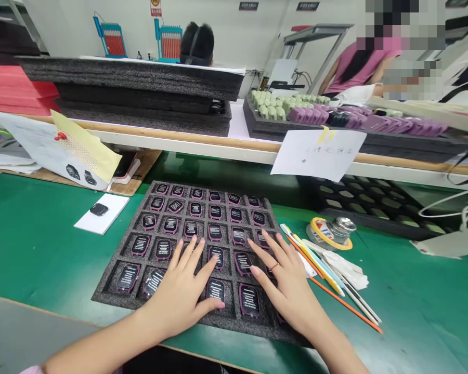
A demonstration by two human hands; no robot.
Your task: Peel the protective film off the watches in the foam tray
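Observation:
A dark foam tray [115,288] lies on the green table, its compartments holding several purple-edged smartwatch bodies. Their black screens face up and carry lines of white text. My left hand [185,291] is spread over the lower middle of the tray, its thumb at a watch body [216,292] in the front row. On the tray's right side, my right hand [286,283] is spread too, its fingers near another watch body [243,263]. Neither hand grips anything. Both cover some compartments, and whether the fingertips touch the watches or only hover I cannot tell.
Right of the tray lie an orange stick [347,304], brushes, a white cloth [347,265] and a tape roll [319,236] around a metal-capped jar. A loose black piece [99,209] rests on a white pad at left. Above runs a shelf [203,141] with foam stacks; a person [353,67] is beyond.

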